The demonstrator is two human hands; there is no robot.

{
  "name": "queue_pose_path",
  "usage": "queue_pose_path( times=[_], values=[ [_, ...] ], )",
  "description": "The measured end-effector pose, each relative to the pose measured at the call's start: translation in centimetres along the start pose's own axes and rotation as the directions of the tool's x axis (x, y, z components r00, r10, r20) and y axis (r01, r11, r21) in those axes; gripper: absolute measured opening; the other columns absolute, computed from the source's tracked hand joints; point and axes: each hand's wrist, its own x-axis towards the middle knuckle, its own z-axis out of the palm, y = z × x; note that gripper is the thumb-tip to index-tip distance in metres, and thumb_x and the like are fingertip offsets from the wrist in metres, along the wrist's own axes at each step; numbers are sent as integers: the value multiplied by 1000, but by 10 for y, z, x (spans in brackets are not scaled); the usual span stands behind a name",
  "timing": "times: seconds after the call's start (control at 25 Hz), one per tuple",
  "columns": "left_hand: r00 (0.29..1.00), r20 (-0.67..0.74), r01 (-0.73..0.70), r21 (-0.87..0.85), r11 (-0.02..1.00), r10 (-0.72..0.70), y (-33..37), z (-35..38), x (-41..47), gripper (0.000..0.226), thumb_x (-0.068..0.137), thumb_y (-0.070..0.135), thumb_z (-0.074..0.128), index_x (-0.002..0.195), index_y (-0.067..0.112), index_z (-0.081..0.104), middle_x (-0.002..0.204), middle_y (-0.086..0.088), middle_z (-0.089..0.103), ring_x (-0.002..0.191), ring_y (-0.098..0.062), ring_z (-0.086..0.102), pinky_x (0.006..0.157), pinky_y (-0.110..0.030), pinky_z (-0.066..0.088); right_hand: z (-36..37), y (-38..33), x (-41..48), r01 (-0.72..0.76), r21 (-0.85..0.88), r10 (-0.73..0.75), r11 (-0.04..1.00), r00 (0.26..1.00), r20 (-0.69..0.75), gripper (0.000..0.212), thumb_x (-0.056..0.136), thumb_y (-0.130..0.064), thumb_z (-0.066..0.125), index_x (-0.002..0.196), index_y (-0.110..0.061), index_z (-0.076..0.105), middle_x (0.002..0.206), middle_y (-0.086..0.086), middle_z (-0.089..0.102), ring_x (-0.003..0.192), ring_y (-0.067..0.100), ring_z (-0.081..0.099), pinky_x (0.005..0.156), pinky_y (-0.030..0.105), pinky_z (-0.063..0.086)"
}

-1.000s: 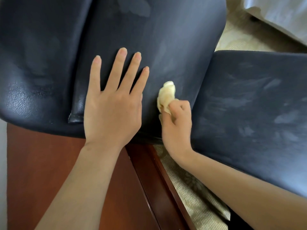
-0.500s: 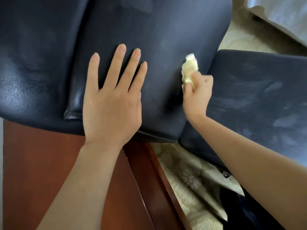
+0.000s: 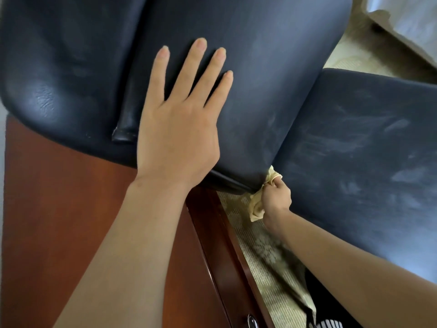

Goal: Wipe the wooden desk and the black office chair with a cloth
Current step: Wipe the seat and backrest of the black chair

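Fingers (image 3: 275,183) of the right hand (image 3: 276,196) are curled tight round the cloth (image 3: 257,205), a pale yellow wad gripped at the lower corner of the chair back (image 3: 272,74). One bit of cloth pokes up above the knuckles, right in the gap where the chair back meets the seat cushion (image 3: 369,143), and a longer fold hangs below the fist over the patterned carpet (image 3: 267,252). The cloth touches the rounded bottom edge of the chair back there.

Over to the left hand (image 3: 177,136): it lies flat on the black leather, fingers (image 3: 194,65) straight and spread apart, palm pressed on the padding just above that same bottom edge. It holds nothing. The thumb side sits beside a raised seam roll (image 3: 125,119) in the upholstery.

The chair back overhangs the reddish wooden surface (image 3: 71,221), whose edge runs diagonally down toward the lower middle of the view, with a small metal handle (image 3: 252,320) at the bottom. The seat cushion on the right shows pale dusty smears and streaks. A light-coloured object (image 3: 406,24) sits on the floor at top right, too blurred to name.
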Motion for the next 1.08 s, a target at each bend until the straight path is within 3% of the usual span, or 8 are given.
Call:
queue_pose_path(
  times=[0.2,0.36,0.48,0.6,0.72,0.76,0.88,1.08],
  values=[
    [997,67,-28,-145,989,38,-7,-18,-14,56,91,17,48,145,17,37,159,-8,17,147,-29,9,116,-49,0,-2,-23,-41,169,70,-168,983,986,-21,26,94,-7,41,85,-25,56,88,-3,51,72,6,50,62,14,43],
    [947,-44,320,45,946,-318,-33,-42,-42,79,84,37,60,151,23,20,160,-11,7,145,-41,5,108,-67,2,3,-70,-90,519,102,-525,848,850,40,18,93,-2,47,86,-17,52,87,-7,41,67,-9,53,48,-1,35],
    [735,24,667,-208,715,-678,-58,-54,-35,95,83,48,62,153,18,5,158,-18,6,144,-42,10,111,-63,6,22,-121,-118,825,43,-825,563,558,89,23,84,3,47,86,-18,55,84,-10,38,75,1,53,64,18,44],
    [635,177,689,-570,448,-751,-63,-50,-24,88,86,36,65,152,14,10,147,-13,28,133,-31,32,108,-35,26,39,-165,-129,976,-24,-969,216,218,113,34,79,6,49,106,-8,63,97,-6,48,91,25,52,85,35,43],
    [620,74,680,-547,488,-781,-58,-47,-22,81,83,35,68,146,12,23,132,-13,36,116,-30,40,88,-25,30,39,-174,-108,916,-36,-878,-400,-372,303,35,79,8,52,108,-6,64,107,14,59,84,39,54,88,28,30],
    [605,61,693,-531,488,-794,-57,-46,-22,83,81,38,71,145,12,24,130,-14,37,113,-29,41,85,-23,28,34,-173,-95,842,21,-777,-539,-507,374,33,81,6,50,109,-7,63,110,15,60,81,39,55,84,27,28],
    [573,37,728,-482,487,-819,-57,-42,-22,90,75,47,73,144,13,26,128,-13,39,109,-26,42,81,-23,30,20,-158,-57,624,114,-500,-773,-710,496,24,87,0,39,103,-12,52,116,11,52,85,30,49,78,31,34],
    [567,25,738,-459,494,-823,-59,-36,-23,93,74,54,71,145,14,26,127,-11,40,108,-21,42,83,-25,34,-7,-137,-6,390,252,-170,-886,-778,605,27,93,-2,34,104,-18,53,112,1,49,87,21,41,79,31,37]
  ],
)
